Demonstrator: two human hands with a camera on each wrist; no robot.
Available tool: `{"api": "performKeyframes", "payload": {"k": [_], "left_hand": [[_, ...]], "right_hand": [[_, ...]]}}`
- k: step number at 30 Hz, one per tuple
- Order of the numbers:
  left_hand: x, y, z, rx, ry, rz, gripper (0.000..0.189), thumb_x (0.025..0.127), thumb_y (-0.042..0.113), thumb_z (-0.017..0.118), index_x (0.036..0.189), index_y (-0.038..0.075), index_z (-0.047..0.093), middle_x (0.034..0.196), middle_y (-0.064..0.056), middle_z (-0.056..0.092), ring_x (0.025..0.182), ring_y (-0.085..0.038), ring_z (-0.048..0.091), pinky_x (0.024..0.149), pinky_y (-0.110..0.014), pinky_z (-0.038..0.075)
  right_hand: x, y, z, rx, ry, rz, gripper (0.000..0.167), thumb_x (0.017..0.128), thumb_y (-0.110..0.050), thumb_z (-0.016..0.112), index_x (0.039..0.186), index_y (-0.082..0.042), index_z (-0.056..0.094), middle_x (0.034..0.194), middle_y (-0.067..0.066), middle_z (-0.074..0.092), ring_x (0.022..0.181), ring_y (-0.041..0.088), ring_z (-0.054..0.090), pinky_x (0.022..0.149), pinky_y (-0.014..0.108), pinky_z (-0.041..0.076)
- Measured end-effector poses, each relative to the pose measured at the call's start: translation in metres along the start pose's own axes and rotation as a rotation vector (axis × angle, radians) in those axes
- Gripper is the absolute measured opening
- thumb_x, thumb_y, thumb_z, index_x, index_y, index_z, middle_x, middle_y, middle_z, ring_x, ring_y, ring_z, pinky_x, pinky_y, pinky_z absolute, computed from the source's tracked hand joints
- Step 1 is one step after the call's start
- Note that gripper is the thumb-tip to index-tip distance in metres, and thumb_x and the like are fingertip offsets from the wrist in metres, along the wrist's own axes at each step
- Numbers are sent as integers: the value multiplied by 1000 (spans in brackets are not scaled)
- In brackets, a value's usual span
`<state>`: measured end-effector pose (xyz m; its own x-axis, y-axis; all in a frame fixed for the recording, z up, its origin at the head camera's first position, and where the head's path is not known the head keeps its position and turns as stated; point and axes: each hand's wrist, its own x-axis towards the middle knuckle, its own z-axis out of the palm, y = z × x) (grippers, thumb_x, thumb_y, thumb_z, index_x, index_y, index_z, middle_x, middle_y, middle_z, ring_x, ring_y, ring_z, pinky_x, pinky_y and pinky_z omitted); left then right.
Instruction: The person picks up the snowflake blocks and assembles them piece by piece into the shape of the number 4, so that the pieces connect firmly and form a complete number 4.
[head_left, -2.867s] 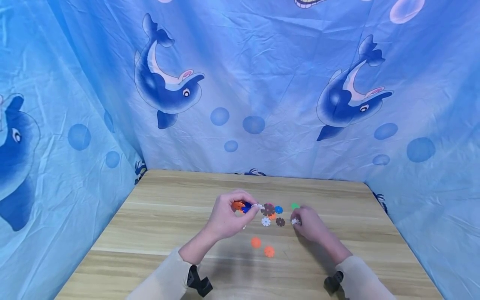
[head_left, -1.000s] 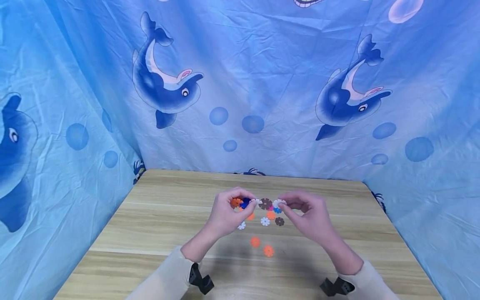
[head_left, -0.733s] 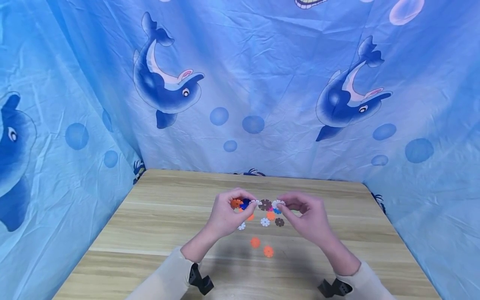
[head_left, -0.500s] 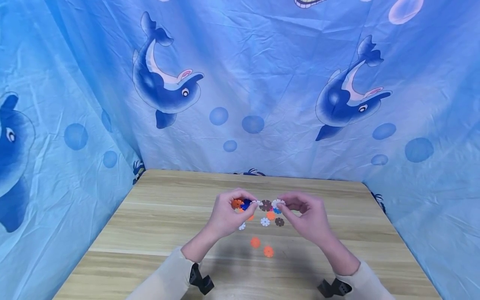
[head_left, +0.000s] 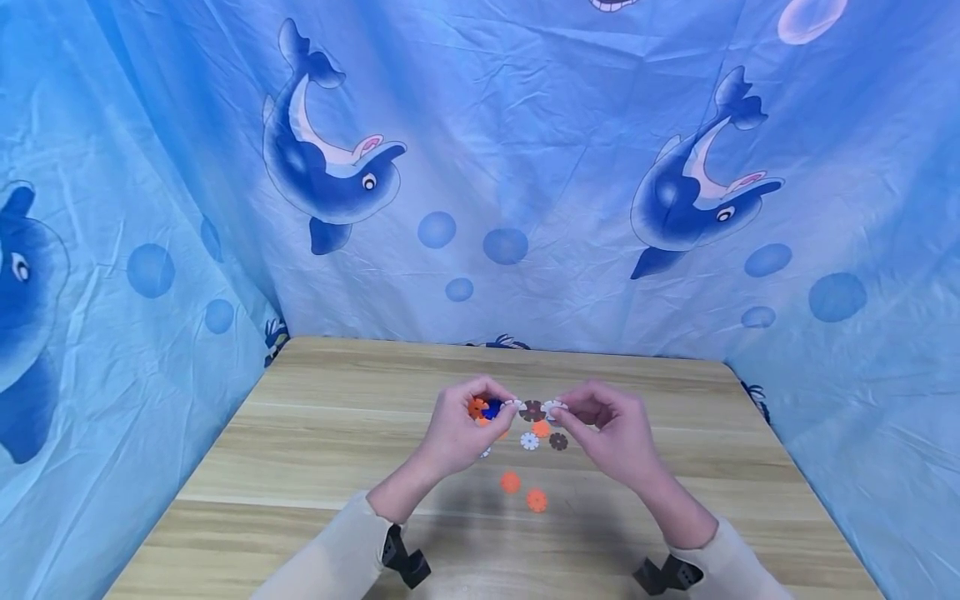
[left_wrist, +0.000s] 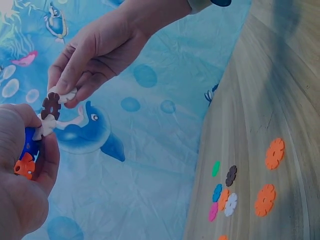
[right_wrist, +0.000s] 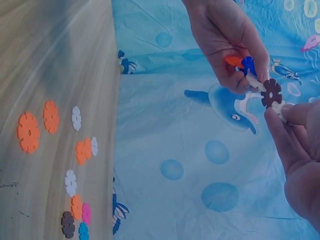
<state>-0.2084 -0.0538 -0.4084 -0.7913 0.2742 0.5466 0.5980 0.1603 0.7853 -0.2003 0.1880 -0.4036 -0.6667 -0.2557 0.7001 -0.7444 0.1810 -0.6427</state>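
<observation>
Held above the table is a short chain of notched interlocking discs: an orange disc (right_wrist: 233, 61), a dark blue disc (right_wrist: 248, 66), a white disc (left_wrist: 46, 126) and a brown disc (right_wrist: 271, 93). My left hand (head_left: 461, 429) pinches this chain at its white disc, with the orange and blue ones partly behind the fingers. Between thumb and fingers, my right hand (head_left: 618, 429) pinches a second white disc (left_wrist: 66, 95) that meets the brown disc's edge. The fingertips cover part of that second disc.
Loose discs lie on the wooden table (head_left: 300, 467) below the hands: orange discs (head_left: 537, 500), white discs (right_wrist: 70, 183), a brown disc (head_left: 558, 442), a green disc (left_wrist: 216, 168) and a pink disc (left_wrist: 213, 211) among them. A blue dolphin-print cloth (head_left: 480, 167) hangs behind and at the sides.
My right hand has lifted a white disc off the table and brought it leftward to the brown end of the chain. My left hand has stayed nearly in place.
</observation>
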Motion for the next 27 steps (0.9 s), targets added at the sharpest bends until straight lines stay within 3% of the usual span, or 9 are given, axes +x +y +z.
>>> {"api": "performKeyframes", "payload": {"k": [9, 13, 20, 27], "left_hand": [[2, 1, 1, -25, 1, 27, 2, 97, 9, 76, 99, 8, 75, 93, -10, 77, 75, -5, 67, 64, -27, 62], [2, 0, 2, -41, 1, 37, 5, 96, 4, 75, 99, 9, 75, 93, -11, 77, 73, -5, 66, 62, -28, 62], [3, 2, 1, -50, -9, 63, 6, 96, 3, 74, 95, 9, 74, 93, -12, 78, 74, -4, 67, 62, -25, 61], [4, 3, 1, -64, -6, 91, 8, 94, 0, 75, 95, 8, 73, 94, -13, 78, 74, -4, 68, 62, -26, 62]], "right_hand": [[-1, 1, 2, 63, 16, 2, 25, 82, 24, 75, 94, 3, 72, 90, 24, 76, 85, 3, 79, 66, 31, 66], [-1, -1, 3, 77, 24, 8, 25, 81, 26, 74, 94, 6, 71, 90, 25, 76, 85, 3, 80, 67, 30, 66], [-1, -1, 4, 44, 35, -43, 26, 79, 26, 76, 93, 4, 74, 85, 22, 77, 80, 1, 79, 54, 25, 62], [1, -4, 5, 59, 46, -53, 25, 80, 26, 75, 92, 4, 72, 85, 23, 77, 80, 3, 79, 57, 26, 63]]}}
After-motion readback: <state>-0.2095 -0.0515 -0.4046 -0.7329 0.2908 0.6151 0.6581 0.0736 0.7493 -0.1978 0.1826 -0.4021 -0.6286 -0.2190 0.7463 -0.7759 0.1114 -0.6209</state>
